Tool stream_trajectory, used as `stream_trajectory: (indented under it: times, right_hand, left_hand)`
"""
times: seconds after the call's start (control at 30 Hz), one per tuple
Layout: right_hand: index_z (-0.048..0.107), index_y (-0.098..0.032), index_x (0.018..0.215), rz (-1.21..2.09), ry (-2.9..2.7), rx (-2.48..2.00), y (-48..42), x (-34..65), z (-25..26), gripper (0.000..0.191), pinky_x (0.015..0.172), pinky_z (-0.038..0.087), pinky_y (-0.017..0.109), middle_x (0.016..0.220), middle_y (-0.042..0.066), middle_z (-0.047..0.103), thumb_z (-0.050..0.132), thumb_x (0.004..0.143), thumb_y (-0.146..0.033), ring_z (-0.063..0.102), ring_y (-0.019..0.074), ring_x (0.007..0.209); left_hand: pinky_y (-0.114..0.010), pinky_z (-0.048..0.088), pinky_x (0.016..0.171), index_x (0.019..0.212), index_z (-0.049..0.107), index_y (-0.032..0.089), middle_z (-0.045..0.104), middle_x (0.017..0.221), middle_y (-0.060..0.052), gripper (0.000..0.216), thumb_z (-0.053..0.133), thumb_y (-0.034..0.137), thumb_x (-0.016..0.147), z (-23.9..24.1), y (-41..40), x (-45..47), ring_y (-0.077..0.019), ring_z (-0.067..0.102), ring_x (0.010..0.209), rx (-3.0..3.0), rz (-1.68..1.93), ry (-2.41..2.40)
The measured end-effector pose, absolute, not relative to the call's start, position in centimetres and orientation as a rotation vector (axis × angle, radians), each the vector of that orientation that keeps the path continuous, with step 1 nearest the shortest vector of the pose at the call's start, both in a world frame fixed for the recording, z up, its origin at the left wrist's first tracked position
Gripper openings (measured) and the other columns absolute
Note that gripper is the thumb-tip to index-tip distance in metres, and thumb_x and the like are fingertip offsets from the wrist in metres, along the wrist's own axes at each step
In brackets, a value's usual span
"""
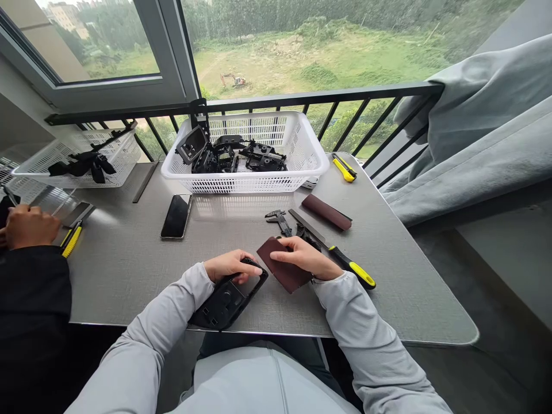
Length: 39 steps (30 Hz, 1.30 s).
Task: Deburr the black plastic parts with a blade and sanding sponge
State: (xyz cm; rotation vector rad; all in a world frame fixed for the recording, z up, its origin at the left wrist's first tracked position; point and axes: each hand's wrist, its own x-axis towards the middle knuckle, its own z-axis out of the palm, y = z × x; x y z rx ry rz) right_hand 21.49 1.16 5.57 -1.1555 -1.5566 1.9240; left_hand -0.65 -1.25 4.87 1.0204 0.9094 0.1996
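Note:
My left hand (pixel 232 266) grips the upper edge of a black plastic housing (pixel 222 305), which is tilted at the table's front edge. In my right hand (pixel 307 257) is a folded piece of dark red-brown sandpaper (pixel 284 273), pinched between thumb and fingers. The sandpaper is close to the housing's right corner; I cannot tell whether they touch. Just beyond my right hand lie a caliper (pixel 279 221), a flat metal strip (pixel 307 224) and a file with a black and yellow handle (pixel 353 268). A curled sheet of sandpaper (pixel 326 211) rests behind them.
A white basket (pixel 245 184) of black plastic parts stands at the back, with a yellow utility knife (pixel 344 168) to its right. A phone (pixel 176 217) lies in front. At left are another basket (pixel 125 155), a yellow-handled tool (pixel 72 238) and another person's hand (pixel 32 225).

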Motion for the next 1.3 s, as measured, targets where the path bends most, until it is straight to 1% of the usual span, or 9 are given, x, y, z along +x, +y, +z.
stream_trajectory:
  times: [0.13,0.33,0.43,0.53,0.67,0.83,1.0,1.13,1.3]
  right_hand:
    - [0.068,-0.014,0.08,1.843,-1.339,-1.221,1.2,21.0,5.1,0.043,0.054,0.04,0.025,0.069,0.0,0.063,0.077,0.061,-0.052,0.053,0.0118,0.058]
    - [0.067,-0.016,0.078,1.805,-1.135,-1.243,1.1,20.3,5.0,0.039,0.052,0.038,0.024,0.067,-0.001,0.062,0.078,0.059,-0.048,0.051,0.0112,0.057]
    - [0.065,-0.017,0.077,1.784,-1.051,-1.254,1.1,20.0,4.9,0.037,0.05,0.036,0.025,0.064,-0.001,0.06,0.074,0.061,-0.05,0.049,0.0116,0.053]
    - [0.063,-0.018,0.073,1.767,-1.014,-1.26,0.9,19.7,4.9,0.034,0.05,0.036,0.026,0.06,-0.002,0.058,0.072,0.061,-0.049,0.047,0.0119,0.052]
    - [0.065,-0.019,0.073,1.751,-1.024,-1.243,0.5,19.1,5.0,0.032,0.055,0.039,0.026,0.067,-0.001,0.062,0.073,0.059,-0.046,0.05,0.0129,0.058]
    - [0.067,-0.018,0.076,1.772,-1.055,-1.258,0.6,19.1,4.9,0.032,0.058,0.041,0.028,0.07,0.0,0.065,0.073,0.059,-0.044,0.054,0.0147,0.061]
    - [0.066,-0.016,0.067,1.835,-1.109,-1.301,1.3,19.9,4.4,0.028,0.05,0.036,0.026,0.056,-0.002,0.059,0.075,0.056,-0.04,0.048,0.0119,0.05]
    - [0.066,-0.016,0.067,1.847,-1.129,-1.306,1.3,19.9,4.4,0.027,0.048,0.034,0.024,0.055,-0.002,0.058,0.075,0.056,-0.039,0.045,0.0101,0.048]
    - [0.067,-0.016,0.071,1.831,-1.14,-1.285,1.0,19.8,4.9,0.029,0.048,0.033,0.024,0.059,-0.002,0.06,0.074,0.057,-0.041,0.045,0.01,0.05]
  left_hand:
    - [-0.022,0.017,0.034,0.064,0.056,0.017,0.048,0.035,0.005,0.037,0.071,0.051,0.069,4.6,-1.3,-0.2,-0.0058,0.03,0.028,1.019,0.275,1.007]
    - [-0.023,0.016,0.033,0.059,0.055,0.018,0.039,0.032,0.007,0.036,0.064,0.049,0.074,3.8,-1.2,0.0,-0.0057,0.026,0.027,0.935,0.467,1.088]
    - [-0.022,0.019,0.034,0.065,0.053,0.019,0.042,0.038,0.007,0.034,0.055,0.05,0.078,3.6,-1.2,0.2,-0.0059,0.028,0.029,0.896,0.561,1.092]
    - [-0.021,0.021,0.036,0.076,0.056,0.018,0.048,0.045,0.006,0.032,0.05,0.049,0.08,3.5,-1.2,0.5,-0.0062,0.033,0.033,0.864,0.645,1.086]
    - [-0.021,0.029,0.04,0.09,0.062,0.014,0.059,0.057,0.002,0.035,0.062,0.046,0.075,3.0,-1.1,0.5,-0.0077,0.045,0.042,0.79,0.722,1.032]
    - [-0.021,0.037,0.048,0.11,0.066,0.01,0.069,0.07,-0.004,0.054,0.078,0.04,0.066,2.3,-1.0,0.4,-0.0112,0.058,0.056,0.686,0.711,0.867]
    - [-0.021,0.038,0.051,0.105,0.069,0.008,0.073,0.072,-0.007,0.058,0.08,0.048,0.064,2.3,-1.1,0.4,-0.0086,0.056,0.05,0.708,0.651,0.861]
    - [-0.021,0.036,0.049,0.112,0.066,0.01,0.073,0.073,-0.007,0.066,0.08,0.051,0.063,2.3,-1.1,0.3,-0.0088,0.056,0.048,0.725,0.64,0.9]
    - [-0.022,0.036,0.049,0.116,0.065,0.01,0.073,0.075,-0.007,0.063,0.078,0.048,0.067,2.5,-1.1,0.2,-0.009,0.055,0.048,0.746,0.641,0.924]
